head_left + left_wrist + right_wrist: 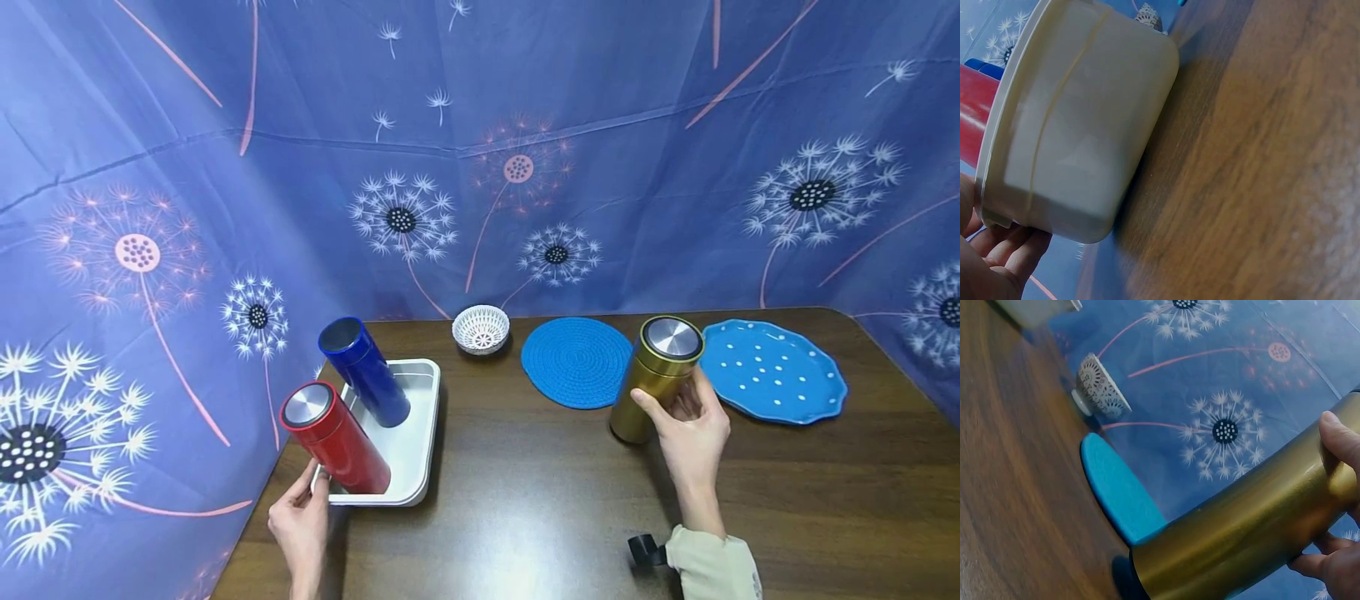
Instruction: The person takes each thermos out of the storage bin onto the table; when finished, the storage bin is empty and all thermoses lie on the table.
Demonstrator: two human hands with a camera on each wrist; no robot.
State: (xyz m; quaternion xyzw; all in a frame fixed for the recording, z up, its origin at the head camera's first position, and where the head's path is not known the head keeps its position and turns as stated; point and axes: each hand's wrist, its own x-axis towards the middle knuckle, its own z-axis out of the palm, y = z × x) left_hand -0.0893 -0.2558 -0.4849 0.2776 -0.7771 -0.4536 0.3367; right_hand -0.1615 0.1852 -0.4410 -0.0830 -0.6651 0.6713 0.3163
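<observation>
My left hand [300,517] pinches the rim of a white plastic tub [414,433] at its near left corner; in the left wrist view the fingers [1019,253] lie under the rim. Inside the tub stand a red thermos [347,450] with a steel lid and a blue thermos [367,379] behind it. On the right, my right hand [693,429] grips a gold thermos [647,387] around its side, thumb at the front. The gold thermos is upright beside the blue round mat [577,362]; whether its base touches the table cannot be told.
A small white openwork bowl [481,329] sits at the back of the brown wooden table [517,500]. Right of the gold thermos lies a blue scalloped plate [776,371] with white dots. A blue dandelion-print cloth [600,167] hangs behind and along the left side.
</observation>
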